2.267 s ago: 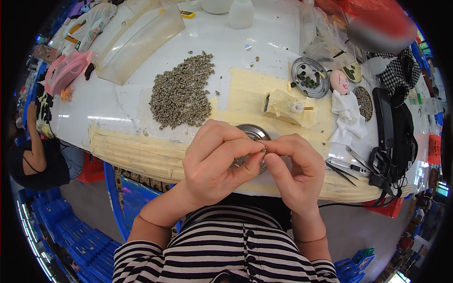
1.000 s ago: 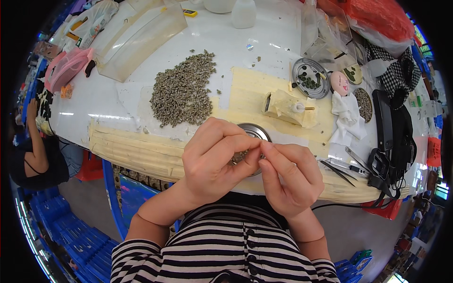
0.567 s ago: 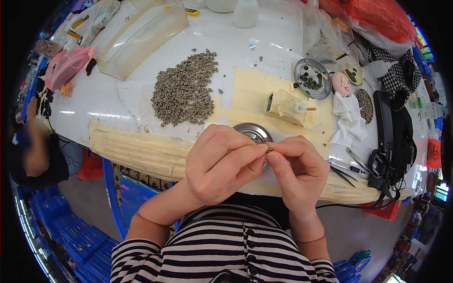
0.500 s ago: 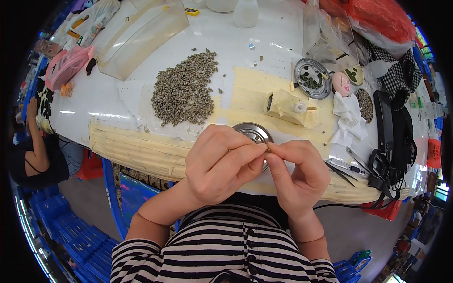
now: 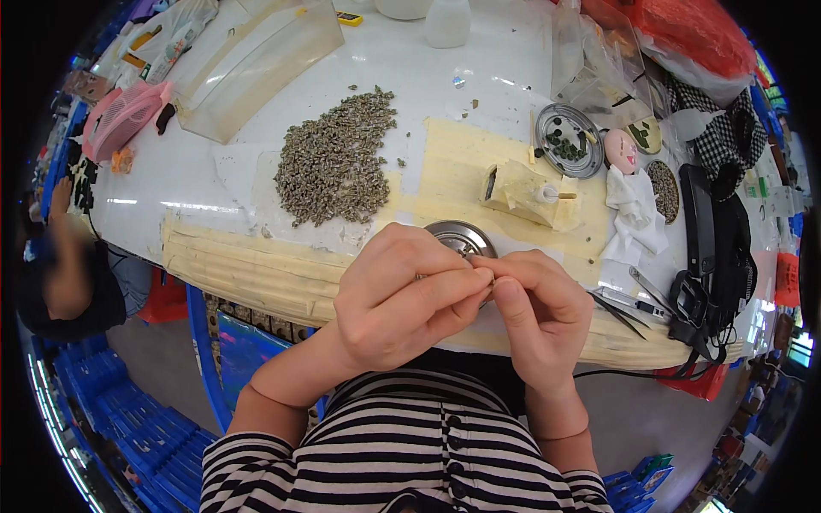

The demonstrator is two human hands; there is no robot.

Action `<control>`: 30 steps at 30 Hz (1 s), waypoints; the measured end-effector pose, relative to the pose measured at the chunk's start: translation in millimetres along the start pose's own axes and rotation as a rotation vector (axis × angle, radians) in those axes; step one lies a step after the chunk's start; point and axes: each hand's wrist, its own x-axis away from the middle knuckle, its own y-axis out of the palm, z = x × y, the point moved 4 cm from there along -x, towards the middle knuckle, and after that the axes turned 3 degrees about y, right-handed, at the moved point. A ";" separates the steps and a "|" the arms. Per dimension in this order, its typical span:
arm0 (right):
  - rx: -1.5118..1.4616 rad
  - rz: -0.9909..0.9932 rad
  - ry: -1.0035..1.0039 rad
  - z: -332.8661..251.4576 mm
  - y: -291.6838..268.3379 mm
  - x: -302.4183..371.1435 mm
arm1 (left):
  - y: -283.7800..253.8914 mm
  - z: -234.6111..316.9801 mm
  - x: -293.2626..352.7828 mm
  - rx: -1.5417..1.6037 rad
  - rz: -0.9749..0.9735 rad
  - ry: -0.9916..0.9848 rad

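- Steel round dish (image 5: 469, 231) on worktop (image 5: 410, 77), near edge, partly hidden behind both hands; small metal bits visible inside.
- L hand (image 5: 398, 299): thumb + index fingers pinched together on tiny metal part (image 5: 493, 283), mostly hidden, so shape n/a.
- R hand (image 5: 547, 316): thumb + index tips right up against L tips; can't tell if clamped on part too.
- Part loc: at the fingertips, in front of dish, approx. over worktop edge.
- Lg. pile of small metal pcs (image 5: 333, 158) beyond L hand, well apart from fingers.
- Tape-wrapped block (image 5: 517, 195) w/ short peg, beyond R hand.
- Round tray (image 5: 540, 128) w/ dk. green bits, farther back; pink oval item (image 5: 621, 151) just beside it.
- White cloth (image 5: 634, 205) and blk. tweezers (image 5: 620, 315) to the right of R hand.
- Co-worker (image 5: 68, 274) seated far L, arm blurred.
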 end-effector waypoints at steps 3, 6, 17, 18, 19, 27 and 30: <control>-0.092 0.005 0.081 1.6 -2.2 0.3 | 1.8 2.3 -0.3 -0.023 0.004 0.034; 0.156 0.084 -0.101 -3.7 -4.1 2.7 | 3.0 2.3 1.8 -0.052 -0.004 0.000; 0.332 0.105 -0.288 -14.7 4.7 4.9 | 2.4 -5.5 6.4 -0.041 0.005 -0.058; 0.233 0.077 -0.194 -10.3 3.1 3.7 | 2.0 -4.3 5.3 -0.036 0.010 -0.062; 0.134 0.049 -0.101 -5.3 1.7 2.9 | 1.0 -2.1 3.1 -0.030 0.015 -0.067; -0.126 0.037 0.104 1.6 0.2 3.7 | 0.2 0.1 1.9 -0.046 0.007 -0.018; 0.248 0.089 -0.260 -9.8 0.5 3.5 | 1.9 -1.5 3.0 -0.044 0.016 -0.042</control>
